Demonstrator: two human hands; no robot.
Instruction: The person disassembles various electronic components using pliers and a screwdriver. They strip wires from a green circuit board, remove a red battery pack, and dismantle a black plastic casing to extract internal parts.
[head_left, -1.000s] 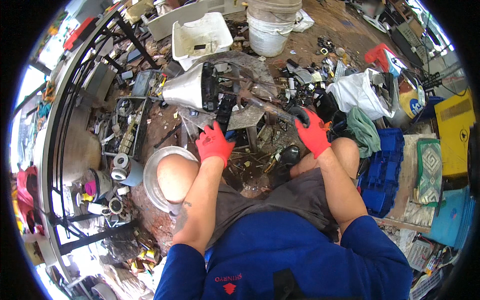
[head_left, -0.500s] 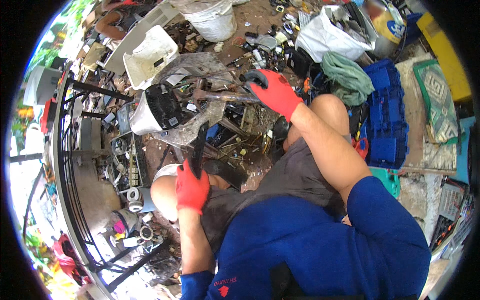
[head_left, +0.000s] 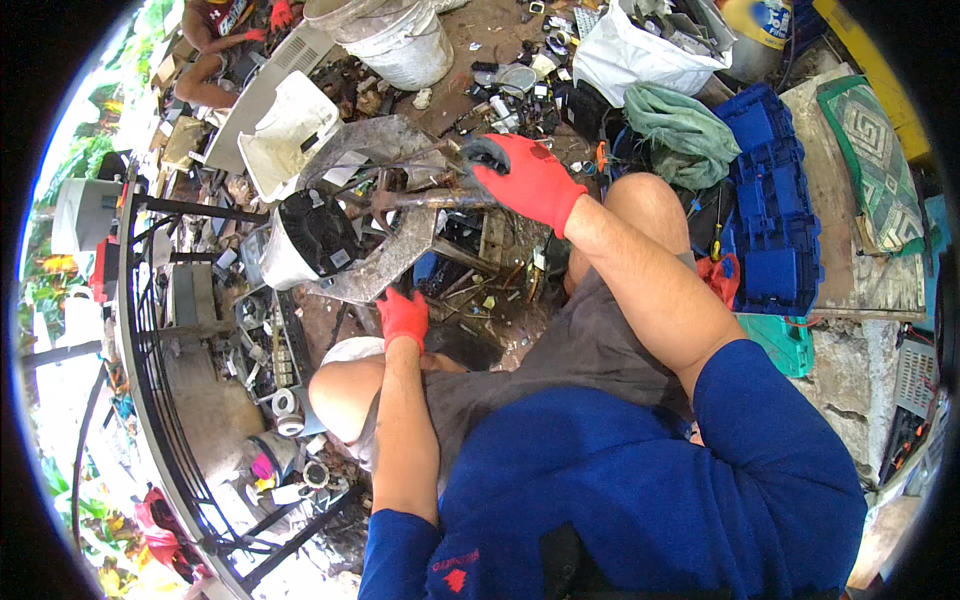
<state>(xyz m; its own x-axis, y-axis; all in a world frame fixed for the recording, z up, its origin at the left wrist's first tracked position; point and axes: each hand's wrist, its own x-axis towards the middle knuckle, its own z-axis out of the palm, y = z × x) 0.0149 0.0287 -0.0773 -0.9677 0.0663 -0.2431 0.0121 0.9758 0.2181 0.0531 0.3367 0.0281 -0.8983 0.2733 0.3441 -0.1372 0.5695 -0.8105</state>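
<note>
Rusty hammer (head_left: 435, 198), just one, is over the grey counter (head_left: 408, 258), with its head on the left and its handle going right. Far left, at the top, part of one other person (head_left: 215, 25) shows. Below is one long black metal rack (head_left: 130, 300). Two white rings (head_left: 286, 401) are to the right of it. Next come one white tub (head_left: 290, 130) and, nearer, one white case with a black end (head_left: 325, 235), sitting on the counter. One white bucket (head_left: 405, 60) is farther back. Then comes the left hand (head_left: 403, 318), in a red glove, right by the counter's near edge; I cannot tell if its grip is apart or together. The right hand (head_left: 528, 182), in a red glove too, has its grip wrapped around the hammer's handle. Past it are one full white sack (head_left: 625, 65), one green cloth (head_left: 685, 135), one big blue plastic case (head_left: 770, 220) and one green-edged mat (head_left: 878, 170) on one wooden board (head_left: 850, 270).
</note>
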